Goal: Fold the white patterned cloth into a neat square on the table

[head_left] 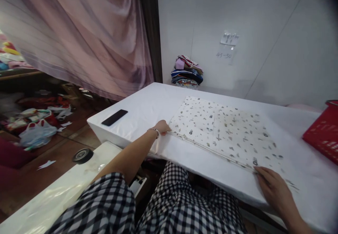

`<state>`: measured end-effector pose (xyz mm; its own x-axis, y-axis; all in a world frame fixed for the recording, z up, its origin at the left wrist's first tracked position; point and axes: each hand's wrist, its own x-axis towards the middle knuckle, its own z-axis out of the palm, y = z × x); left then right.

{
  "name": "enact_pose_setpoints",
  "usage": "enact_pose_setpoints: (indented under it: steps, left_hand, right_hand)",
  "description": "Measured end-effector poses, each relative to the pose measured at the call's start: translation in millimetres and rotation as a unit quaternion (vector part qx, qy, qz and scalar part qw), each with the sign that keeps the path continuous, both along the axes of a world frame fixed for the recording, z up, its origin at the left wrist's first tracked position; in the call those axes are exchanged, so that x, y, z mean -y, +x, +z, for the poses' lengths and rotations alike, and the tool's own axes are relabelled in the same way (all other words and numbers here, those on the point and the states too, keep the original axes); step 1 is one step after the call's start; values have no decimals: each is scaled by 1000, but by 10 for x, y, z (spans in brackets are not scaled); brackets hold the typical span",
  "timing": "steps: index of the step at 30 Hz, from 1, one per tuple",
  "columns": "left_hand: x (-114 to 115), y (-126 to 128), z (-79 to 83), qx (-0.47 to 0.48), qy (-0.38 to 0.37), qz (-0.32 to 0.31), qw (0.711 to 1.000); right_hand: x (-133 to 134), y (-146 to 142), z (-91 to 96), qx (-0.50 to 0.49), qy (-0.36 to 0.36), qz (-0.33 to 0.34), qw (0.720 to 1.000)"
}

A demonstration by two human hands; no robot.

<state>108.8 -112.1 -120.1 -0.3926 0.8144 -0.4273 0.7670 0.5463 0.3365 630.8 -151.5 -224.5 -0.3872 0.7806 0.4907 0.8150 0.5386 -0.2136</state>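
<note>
A cream cloth (224,128) printed with small dark figures lies folded flat on the white table (148,103). My left hand (161,126) pinches the cloth's near left corner, fingers closed on its edge. My right hand (274,188) lies on the cloth's near right corner, fingers together and pressed flat along the folded edge. A bracelet sits on my left wrist. My checked sleeve and lap show below the table's front edge.
A black phone (114,117) lies at the table's left corner. A red basket (323,132) stands at the right edge. Folded clothes (187,72) are stacked by the wall. A tape roll (82,155) sits on a lower white surface at left. Bags litter the floor.
</note>
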Motion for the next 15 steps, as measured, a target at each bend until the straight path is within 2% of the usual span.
enact_pose_setpoints:
  steps: [5, 10, 15]
  left_hand:
    - [24, 13, 83, -5, -1, -2, 1000]
    - [7, 51, 83, 21, 2, 4, 1000]
    - [-6, -82, 136, 52, 42, 4, 998]
  right_hand:
    - [15, -48, 18, -1, 8, -1, 1000]
    - [0, -36, -3, 30, 12, -7, 999]
    - [-51, -39, 44, 82, 27, 13, 996]
